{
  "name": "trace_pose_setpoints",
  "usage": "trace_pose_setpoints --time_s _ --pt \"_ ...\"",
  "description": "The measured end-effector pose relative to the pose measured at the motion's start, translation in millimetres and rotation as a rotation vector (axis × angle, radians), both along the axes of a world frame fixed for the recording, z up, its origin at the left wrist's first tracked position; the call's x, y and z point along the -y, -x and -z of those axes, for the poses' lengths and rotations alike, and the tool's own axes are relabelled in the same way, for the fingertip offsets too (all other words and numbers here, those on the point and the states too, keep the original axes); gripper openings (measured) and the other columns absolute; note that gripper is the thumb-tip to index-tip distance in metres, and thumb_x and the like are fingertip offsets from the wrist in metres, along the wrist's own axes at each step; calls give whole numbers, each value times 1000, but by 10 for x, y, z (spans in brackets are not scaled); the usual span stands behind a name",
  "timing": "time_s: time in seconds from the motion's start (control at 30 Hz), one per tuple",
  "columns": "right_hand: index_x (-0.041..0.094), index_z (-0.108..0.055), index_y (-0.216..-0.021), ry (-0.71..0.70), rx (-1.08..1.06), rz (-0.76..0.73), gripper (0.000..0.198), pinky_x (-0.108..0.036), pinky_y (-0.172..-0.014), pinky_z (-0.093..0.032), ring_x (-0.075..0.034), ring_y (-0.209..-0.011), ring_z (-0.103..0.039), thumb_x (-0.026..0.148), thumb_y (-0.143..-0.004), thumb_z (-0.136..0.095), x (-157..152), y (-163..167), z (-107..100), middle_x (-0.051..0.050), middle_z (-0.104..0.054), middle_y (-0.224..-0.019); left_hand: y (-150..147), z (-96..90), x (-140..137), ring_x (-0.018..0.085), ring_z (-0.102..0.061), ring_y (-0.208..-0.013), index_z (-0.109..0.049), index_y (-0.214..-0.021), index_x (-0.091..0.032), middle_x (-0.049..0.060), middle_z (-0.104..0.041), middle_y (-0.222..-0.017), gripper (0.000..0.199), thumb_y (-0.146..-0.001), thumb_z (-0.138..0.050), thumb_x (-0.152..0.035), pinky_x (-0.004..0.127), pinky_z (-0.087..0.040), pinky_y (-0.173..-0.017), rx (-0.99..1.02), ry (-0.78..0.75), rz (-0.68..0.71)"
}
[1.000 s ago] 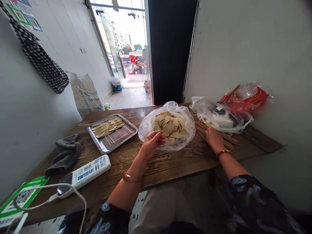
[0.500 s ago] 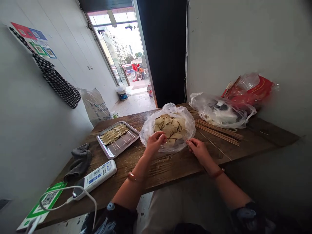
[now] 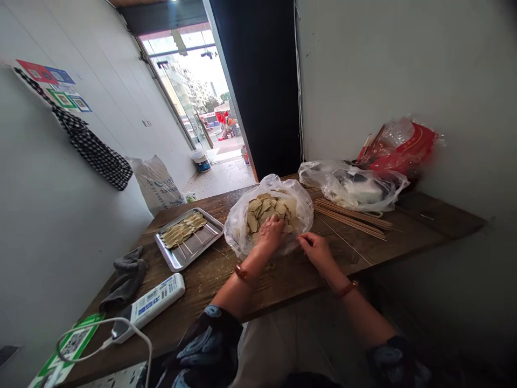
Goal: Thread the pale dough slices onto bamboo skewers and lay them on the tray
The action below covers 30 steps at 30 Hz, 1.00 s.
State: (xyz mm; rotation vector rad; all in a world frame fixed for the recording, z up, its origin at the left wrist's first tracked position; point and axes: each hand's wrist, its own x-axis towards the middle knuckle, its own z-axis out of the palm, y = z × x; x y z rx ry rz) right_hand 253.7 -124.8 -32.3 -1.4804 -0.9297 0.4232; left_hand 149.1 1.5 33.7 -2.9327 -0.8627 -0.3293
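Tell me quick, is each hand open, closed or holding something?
Left hand: at the slices in the bag; grip cannot be told.
Right hand: pinched closed; anything held can't be made out.

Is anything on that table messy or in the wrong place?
Yes, one little thing: a single thin, pale wooden stick lies apart from the bundle of long brown wooden sticks, slanting toward the front edge of the dark brown wooden table. It looks odd because the others lie close together.
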Motion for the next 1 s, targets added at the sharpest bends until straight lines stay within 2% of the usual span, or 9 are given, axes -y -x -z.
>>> trace_pose_setpoints --time_s 0.23,0.33,0.47,0.57,0.7,0.77,0.83,0.93,1.0 --pt "15 -69 -78 4 -4 0 30 -22 -47 -36 -13 -48 -49 41 -80 -54 -5 -5 9 2 -56 -55 6 0 -22 23 -54 -95 -68 -92 -17 10 -57 -99 28 -91 -41 -26 34 -44 -85 31 55 19" --pt "15 -68 -77 11 -3 2 30 -22 -46 -35 -12 -46 -47 42 -80 -54 -6 -5 3 2 -54 -53 40 10 -66 22 -54 -97 -66 -99 -17 10 -57 -102 23 -86 -49 -23 32 -44 -86 19 56 75" --pt "15 -69 -77 18 -3 6 32 -22 -47 -35 -13 -48 -48 43 -80 -54 -10 -7 13 2 -55 -54 61 42 -106 23 -54 -99 -65 -103 -16 10 -57 -105 28 -78 -53 -16 33 -44 -86 36 61 132" --pt "15 -69 -78 19 -4 8 32 -22 -48 -36 -13 -51 -49 43 -80 -54 -12 -7 24 0 -58 -58 48 79 -120 21 -56 -95 -68 -93 -16 10 -60 -100 21 -81 -50 -18 34 -45 -86 159 158 126" --pt "15 -69 -78 17 -8 2 33 -22 -48 -38 -13 -50 -50 44 -79 -54 -7 -2 19 1 -58 -57 24 114 -182 17 -58 -89 -69 -83 -17 7 -64 -93 22 -84 -47 -19 31 -45 -86 358 298 74" --pt "15 -68 -78 18 -12 4 33 -22 -47 -37 -13 -48 -49 45 -80 -53 -1 5 6 2 -55 -55 41 101 -224 17 -58 -85 -68 -81 -16 6 -65 -86 18 -82 -52 -22 31 -47 -83 511 453 36" --pt "15 -68 -77 21 -16 4 33 -22 -46 -37 -13 -47 -49 46 -80 -54 9 16 -13 2 -55 -55 100 65 -249 16 -58 -77 -67 -80 -16 4 -64 -77 19 -80 -57 -32 29 -48 -75 698 718 7" --pt "15 -68 -77 26 -22 2 33 -23 -48 -40 -13 -50 -51 46 -79 -56 34 37 -42 1 -57 -57 267 -4 -235 12 -55 -64 -64 -85 -15 1 -61 -71 34 -73 -65 -47 24 -47 -61 904 1147 31" --pt "15 -69 -78 32 -28 1 34 -23 -49 -41 -14 -52 -51 47 -79 -56 52 48 -56 0 -57 -59 397 -22 -210 9 -52 -56 -63 -85 -14 -1 -60 -68 41 -66 -72 -50 21 -45 -54 972 1322 39"
